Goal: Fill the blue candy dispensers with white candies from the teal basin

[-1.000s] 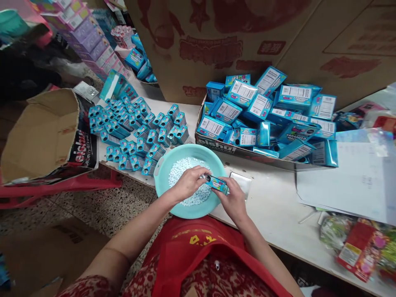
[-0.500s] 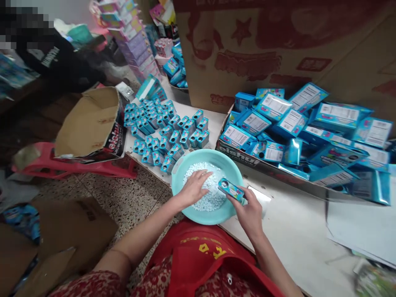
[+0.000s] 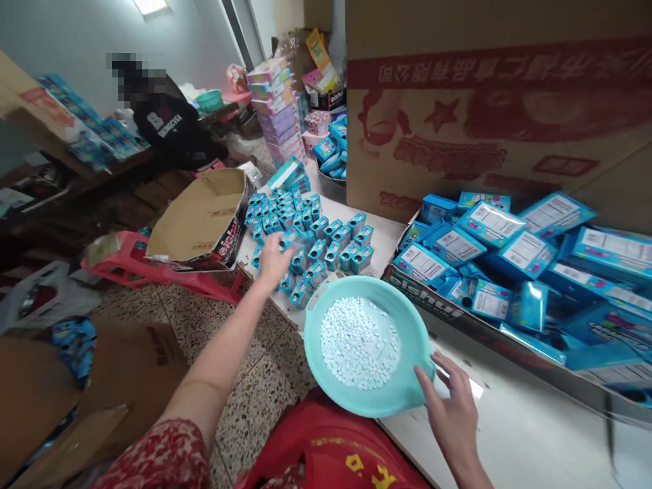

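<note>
My left hand (image 3: 275, 261) is closed around a small blue box (image 3: 293, 239), somewhat blurred, above a group of similar small upright boxes (image 3: 331, 234) with dark round holes in their tops. My right hand (image 3: 451, 401) is at the right rim of a turquoise plastic basin (image 3: 316, 353), its thumb over the inner side and its fingers bent about the edge. In the basin lies a layer of small pale-blue candy-like pieces (image 3: 359, 343).
A shallow carton (image 3: 428, 292) full of larger blue boxes stands right of the basin. Behind it rises a big cardboard box (image 3: 438, 136). An open carton (image 3: 198, 221) rests on a red stool (image 3: 117, 255) at left. A person in black (image 3: 168, 122) sits farther back.
My left hand has left the candy pieces and moved to the small boxes, now with a box in it. My right hand no longer holds a box and is at the basin's rim.
</note>
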{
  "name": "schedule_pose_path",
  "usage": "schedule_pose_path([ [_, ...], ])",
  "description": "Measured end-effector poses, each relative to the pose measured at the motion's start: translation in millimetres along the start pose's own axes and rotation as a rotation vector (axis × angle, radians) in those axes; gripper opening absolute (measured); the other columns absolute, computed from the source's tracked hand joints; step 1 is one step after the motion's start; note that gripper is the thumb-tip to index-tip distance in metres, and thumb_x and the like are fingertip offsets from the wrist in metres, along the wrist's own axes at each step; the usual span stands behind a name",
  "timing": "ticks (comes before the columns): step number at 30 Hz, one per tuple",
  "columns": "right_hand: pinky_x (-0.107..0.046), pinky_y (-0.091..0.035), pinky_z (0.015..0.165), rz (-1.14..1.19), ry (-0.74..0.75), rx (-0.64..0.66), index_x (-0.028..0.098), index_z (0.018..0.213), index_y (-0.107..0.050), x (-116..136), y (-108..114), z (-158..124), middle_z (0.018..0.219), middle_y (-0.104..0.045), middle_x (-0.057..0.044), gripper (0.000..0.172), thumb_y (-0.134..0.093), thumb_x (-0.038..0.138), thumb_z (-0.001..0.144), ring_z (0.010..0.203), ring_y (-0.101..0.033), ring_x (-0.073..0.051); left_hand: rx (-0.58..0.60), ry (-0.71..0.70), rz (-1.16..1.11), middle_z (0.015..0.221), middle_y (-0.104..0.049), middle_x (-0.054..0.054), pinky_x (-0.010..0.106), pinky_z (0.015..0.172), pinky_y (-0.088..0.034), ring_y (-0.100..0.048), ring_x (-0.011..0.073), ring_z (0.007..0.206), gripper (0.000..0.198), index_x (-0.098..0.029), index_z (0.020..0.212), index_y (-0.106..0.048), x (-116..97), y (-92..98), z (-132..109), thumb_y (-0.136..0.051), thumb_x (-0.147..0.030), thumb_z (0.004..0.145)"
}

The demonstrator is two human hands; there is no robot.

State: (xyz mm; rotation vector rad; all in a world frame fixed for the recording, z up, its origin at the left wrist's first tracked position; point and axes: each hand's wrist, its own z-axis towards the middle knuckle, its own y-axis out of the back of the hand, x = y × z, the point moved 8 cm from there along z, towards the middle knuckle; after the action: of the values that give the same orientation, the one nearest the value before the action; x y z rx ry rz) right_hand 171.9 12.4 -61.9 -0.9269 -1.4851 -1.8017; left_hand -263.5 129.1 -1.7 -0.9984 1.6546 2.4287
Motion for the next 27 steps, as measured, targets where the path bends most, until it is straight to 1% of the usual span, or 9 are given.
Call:
schedule_pose_path([
  [3, -0.048, -0.050, 0.082, -0.027, -0.024, -0.055, 0.020, 0.100, -0.061, -18, 13, -5, 0.108, -0.060, -0.011, 0.039, -0.060, 0.052, 0.078, 0.102, -0.056, -0.028, -0.037, 0.152, 0.163, 0.123, -0.055, 0.018, 0.039, 0.099, -0.040, -0.051, 0.0293, 0.117, 0.051, -0.007, 0.125, -0.048, 44, 0.8, 65, -0.057, -0.023, 0.077],
  [6, -0.047, -0.051, 0.082, -0.040, -0.056, -0.100, 0.020, 0.098, -0.062, -29, 21, -3, 0.105, -0.061, -0.011, 0.035, -0.059, 0.050, 0.079, 0.101, -0.057, -0.027, 0.078, 0.295, 0.254, 0.129, -0.053, 0.020, 0.042, 0.097, -0.041, -0.050, 0.0324, 0.118, 0.058, -0.007, 0.131, -0.043, 80, -31.7, 102, -0.055, -0.027, 0.078],
  [9, -0.046, -0.051, 0.081, -0.075, -0.047, -0.154, 0.020, 0.095, -0.063, -30, 30, 9, 0.104, -0.062, -0.011, 0.032, -0.058, 0.048, 0.080, 0.101, -0.057, -0.027, 0.232, 0.370, 0.264, 0.123, -0.056, 0.024, 0.045, 0.091, -0.044, -0.053, 0.0371, 0.114, 0.057, -0.005, 0.125, -0.049, 103, -74.0, 108, -0.057, -0.031, 0.075],
  [12, -0.047, -0.050, 0.083, -0.143, 0.041, -0.218, 0.020, 0.097, -0.062, -13, 42, 34, 0.105, -0.062, -0.011, 0.030, -0.058, 0.046, 0.082, 0.100, -0.057, -0.026, 0.321, 0.427, 0.291, 0.116, -0.060, 0.025, 0.049, 0.087, -0.044, -0.055, 0.0399, 0.110, 0.051, -0.007, 0.118, -0.056, 117, -96.2, 101, -0.057, -0.036, 0.075],
  [17, -0.047, -0.048, 0.087, -0.226, 0.304, -0.309, 0.020, 0.107, -0.058, 35, 59, 117, 0.106, -0.061, -0.011, 0.031, -0.058, 0.041, 0.083, 0.102, -0.056, -0.026, 0.209, 0.316, 0.305, 0.127, -0.053, 0.022, 0.054, 0.093, -0.038, -0.048, 0.0391, 0.117, 0.054, -0.012, 0.128, -0.049, 95, -76.9, 90, -0.052, -0.035, 0.080],
  [19, -0.049, -0.045, 0.091, -0.266, 0.381, -0.324, 0.019, 0.113, -0.056, 47, 61, 165, 0.110, -0.060, -0.013, 0.037, -0.057, 0.042, 0.084, 0.107, -0.054, -0.028, 0.134, 0.177, 0.238, 0.126, -0.054, 0.020, 0.050, 0.097, -0.038, -0.047, 0.0345, 0.119, 0.048, -0.012, 0.126, -0.051, 69, -61.6, 71, -0.048, -0.033, 0.082],
  [22, -0.052, -0.037, 0.098, -0.350, 0.445, -0.280, 0.015, 0.121, -0.051, 53, 54, 242, 0.125, -0.052, -0.018, 0.050, -0.059, 0.042, 0.081, 0.120, -0.045, -0.032, 0.094, -0.072, 0.008, 0.118, -0.060, 0.012, 0.038, 0.101, -0.039, -0.052, 0.0230, 0.115, 0.035, -0.016, 0.114, -0.057, 23, -50.3, 11, -0.041, -0.029, 0.086],
  [25, -0.055, -0.035, 0.094, -0.441, 0.332, -0.088, 0.009, 0.118, -0.054, 40, 39, 308, 0.122, -0.053, -0.024, 0.062, -0.065, 0.051, 0.074, 0.120, -0.043, -0.038, 0.204, -0.249, -0.159, 0.109, -0.064, 0.006, 0.034, 0.100, -0.042, -0.056, 0.0183, 0.108, 0.028, -0.023, 0.104, -0.060, -13, -66.3, -70, -0.036, -0.030, 0.091],
  [27, -0.059, -0.034, 0.088, -0.483, 0.193, -0.008, 0.006, 0.113, -0.058, 28, 38, 333, 0.115, -0.055, -0.026, 0.065, -0.059, 0.059, 0.075, 0.117, -0.046, -0.042, 0.378, -0.364, -0.186, 0.109, -0.064, 0.005, 0.034, 0.100, -0.042, -0.056, 0.0176, 0.109, 0.028, -0.024, 0.105, -0.060, -32, -89.7, -118, -0.036, -0.028, 0.091],
])
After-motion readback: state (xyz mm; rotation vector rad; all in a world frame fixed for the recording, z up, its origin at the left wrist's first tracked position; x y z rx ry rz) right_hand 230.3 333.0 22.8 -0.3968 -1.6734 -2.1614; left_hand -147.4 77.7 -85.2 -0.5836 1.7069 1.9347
